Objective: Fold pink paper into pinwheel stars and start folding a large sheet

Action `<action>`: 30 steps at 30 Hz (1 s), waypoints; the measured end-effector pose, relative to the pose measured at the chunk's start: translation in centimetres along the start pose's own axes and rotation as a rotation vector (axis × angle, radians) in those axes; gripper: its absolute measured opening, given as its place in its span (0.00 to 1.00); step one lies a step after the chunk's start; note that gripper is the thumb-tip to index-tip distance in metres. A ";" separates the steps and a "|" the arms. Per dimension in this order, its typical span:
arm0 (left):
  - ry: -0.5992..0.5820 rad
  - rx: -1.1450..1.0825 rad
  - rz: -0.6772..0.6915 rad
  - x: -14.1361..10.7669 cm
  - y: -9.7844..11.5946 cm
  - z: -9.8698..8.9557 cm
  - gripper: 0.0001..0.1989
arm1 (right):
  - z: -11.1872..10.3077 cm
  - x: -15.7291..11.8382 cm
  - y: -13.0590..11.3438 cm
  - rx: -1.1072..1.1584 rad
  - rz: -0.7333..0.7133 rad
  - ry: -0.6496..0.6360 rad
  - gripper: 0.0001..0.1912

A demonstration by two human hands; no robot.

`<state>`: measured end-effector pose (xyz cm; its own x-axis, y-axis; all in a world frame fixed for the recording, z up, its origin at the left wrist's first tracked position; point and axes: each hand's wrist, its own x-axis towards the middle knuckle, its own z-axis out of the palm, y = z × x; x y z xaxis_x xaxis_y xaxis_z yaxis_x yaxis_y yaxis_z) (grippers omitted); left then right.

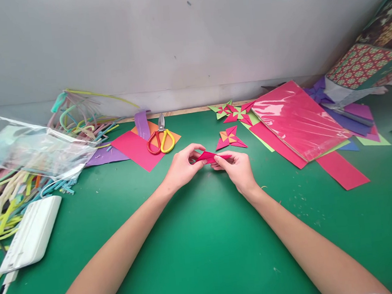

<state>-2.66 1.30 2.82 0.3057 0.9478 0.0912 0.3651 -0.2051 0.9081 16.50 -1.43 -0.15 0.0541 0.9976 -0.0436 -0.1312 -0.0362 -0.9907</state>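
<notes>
A small folded red paper (208, 156) is held between both hands, just above the green table (205, 247). My left hand (186, 166) pinches its left end, thumb below and fingers curled over. The right end sits between the thumb and fingers of my right hand (235, 167). Behind my right hand lies a red and orange folded paper star (229, 137). Further back are red and green folded stars (237, 113). Scissors (161, 136) with one red and one yellow handle rest beyond my left hand, on orange and red paper (141, 150).
A plastic-wrapped red paper pack (300, 120) lies on coloured sheets at the right, near a patterned bag (364, 63). Left are a clear plastic pouch (33, 149), tangled coloured strips (10, 197) and a white power strip (32, 232) with cables. A grey wall (171, 38) stands behind.
</notes>
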 end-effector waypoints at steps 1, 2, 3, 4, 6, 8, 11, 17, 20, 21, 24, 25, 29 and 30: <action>0.006 -0.016 -0.008 0.0 0.0 0.1 0.14 | 0.0 0.0 0.0 0.010 0.008 0.001 0.19; 0.013 -0.032 -0.015 0.0 0.0 0.2 0.13 | 0.0 0.0 0.0 0.017 0.013 -0.001 0.20; 0.019 -0.047 -0.019 0.0 0.0 0.2 0.13 | 0.1 0.0 0.0 0.021 0.016 -0.004 0.20; 0.022 -0.059 -0.020 0.1 0.0 0.3 0.12 | 0.1 0.0 0.1 0.021 0.016 -0.005 0.20; 0.018 -0.068 -0.013 0.1 -0.1 0.4 0.12 | 0.1 0.0 0.0 0.014 0.014 -0.008 0.20; -0.011 -0.053 -0.007 0.1 -0.1 0.3 0.10 | 0.2 0.0 0.0 0.008 0.011 -0.013 0.19; -0.073 0.032 -0.011 0.1 0.1 0.0 0.06 | 0.2 0.0 -0.1 0.007 0.003 -0.028 0.18; -0.107 0.138 -0.008 0.0 0.5 -0.2 0.12 | 0.0 -0.1 0.0 -0.015 -0.008 -0.047 0.18; -0.106 0.116 -0.022 -0.1 0.2 -0.2 0.12 | 0.0 -0.2 0.0 -0.014 -0.007 -0.055 0.18; -0.103 0.102 -0.025 -0.1 0.1 -0.1 0.12 | 0.0 -0.2 0.0 -0.011 -0.009 -0.060 0.18; -0.081 0.055 -0.018 0.0 -0.2 0.0 0.13 | 0.1 0.0 -0.1 0.004 -0.025 -0.071 0.18; -0.069 0.040 -0.014 0.0 -0.2 0.1 0.13 | 0.1 0.0 -0.2 0.013 -0.029 -0.071 0.19; -0.004 0.005 0.001 -0.1 0.4 0.4 0.12 | 0.1 0.3 -0.4 0.055 -0.011 -0.064 0.22; 0.003 0.000 0.009 -0.2 0.7 0.5 0.12 | 0.1 0.3 -0.4 0.055 -0.003 -0.072 0.22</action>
<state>-2.05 0.90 3.21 0.3062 0.9467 0.1005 0.3620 -0.2134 0.9074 16.51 -1.07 0.21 -0.0166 0.9994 -0.0290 -0.1856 -0.0316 -0.9821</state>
